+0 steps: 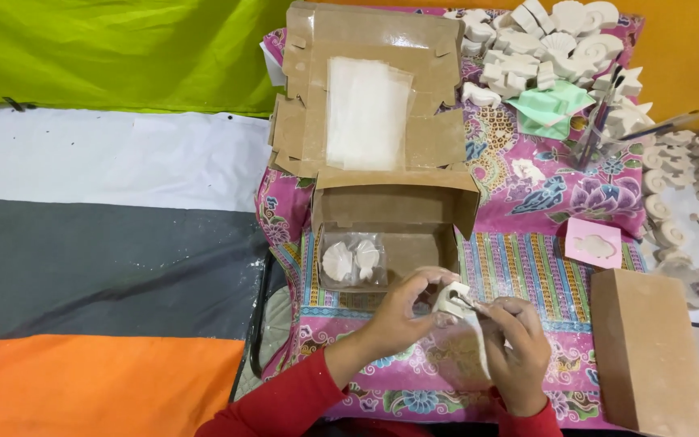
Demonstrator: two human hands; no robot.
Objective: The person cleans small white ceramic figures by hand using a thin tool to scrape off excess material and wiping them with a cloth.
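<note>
My left hand (404, 311) and my right hand (518, 348) meet over the patterned cloth (527, 259), both in red sleeves. Together they hold a small white plaster figure (451, 298) with a clear plastic bag (476, 340) hanging from it. Just beyond them stands an open brown cardboard box (396, 202). Inside it lies a clear bag with two white shell-shaped figures (353, 260).
A flattened brown box with clear bags on it (366, 113) lies further back. White plaster figures (548, 44) are heaped at the back right, more (681, 174) along the right. A closed brown box (649, 352) stands at right, a pink mould (594, 243) beside it.
</note>
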